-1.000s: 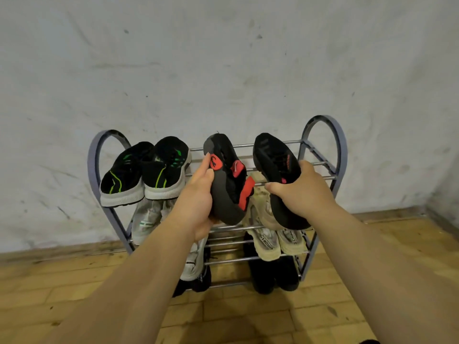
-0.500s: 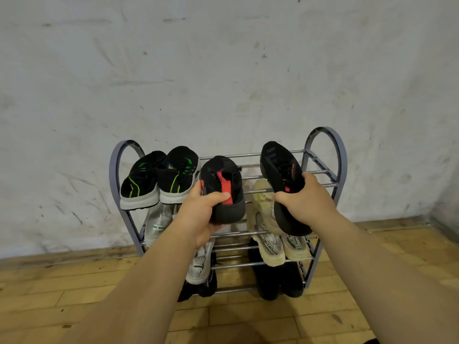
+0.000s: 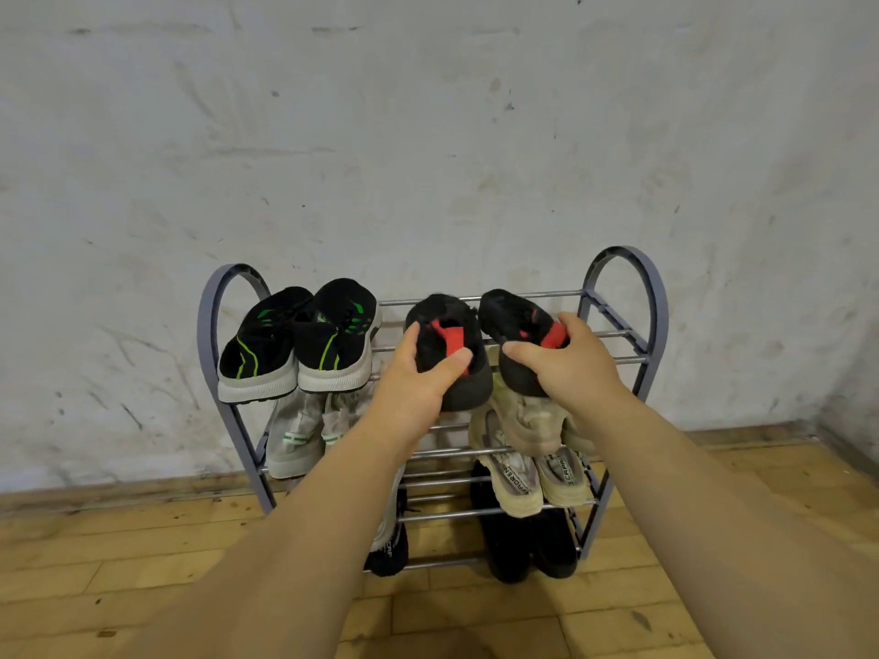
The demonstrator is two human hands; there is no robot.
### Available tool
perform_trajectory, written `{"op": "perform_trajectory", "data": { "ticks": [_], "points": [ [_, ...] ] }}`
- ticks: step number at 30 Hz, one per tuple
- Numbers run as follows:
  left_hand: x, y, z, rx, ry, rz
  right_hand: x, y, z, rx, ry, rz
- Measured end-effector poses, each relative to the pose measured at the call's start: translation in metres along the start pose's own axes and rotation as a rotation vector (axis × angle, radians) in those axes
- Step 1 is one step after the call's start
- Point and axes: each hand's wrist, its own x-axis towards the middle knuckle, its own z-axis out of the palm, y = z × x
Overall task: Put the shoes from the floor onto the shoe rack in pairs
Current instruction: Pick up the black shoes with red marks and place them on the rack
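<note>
A grey metal shoe rack [image 3: 659,297] with arched end frames and thin chrome rails stood against a scuffed whitewashed wall [image 3: 428,135], on a floor of yellowish wood blocks [image 3: 119,563].

Left hand [image 3: 421,378] was closed over the heel end of a black shoe with a red heel tab [image 3: 449,321], thumb across the top and fingers wrapped on the left side. That shoe sat upright, toe toward the wall, on the right half of the top tier; whether its sole rested fully on the rails could not be told.

Right hand [image 3: 568,363] gripped the heel of the matching black shoe with red trim [image 3: 511,316], thumb pointing inward, fingers curled over the red patch. It was just beside the first shoe, toe also toward the wall, heel overhanging the front rail.

On the left half of the same tier, a pair of black knit shoes with green lines and white soles [image 3: 304,344] lay side by side, touching, heels toward the camera.

Middle tier: a pale grey pair [image 3: 299,430] on the left, partly hidden behind the left forearm; a beige pair with printed heel straps [image 3: 528,468] on the right, heels hanging out front.

Bottom tier: a dark black pair [image 3: 523,549] on the right, and another dark shoe [image 3: 390,554] by the left forearm, mostly covered.
</note>
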Motion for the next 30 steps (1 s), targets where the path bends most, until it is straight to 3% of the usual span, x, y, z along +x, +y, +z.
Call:
{"op": "perform_trajectory", "data": {
  "ticks": [4,14,24,30],
  "points": [
    [-0.012,-0.002,-0.002,0.348,-0.081,0.084,-0.007,0.013,-0.008,0.039,-0.11,-0.01],
    [-0.02,-0.002,0.0,0.298,-0.034,0.067,-0.011,0.024,-0.029,0.282,-0.293,0.12],
    [-0.009,0.001,0.027,0.167,0.145,0.087,-0.006,0.019,-0.038,0.576,-0.129,0.213],
    [0.008,0.009,0.064,0.207,0.112,0.153,0.014,0.029,-0.06,0.455,-0.015,0.077]
  ]
}}
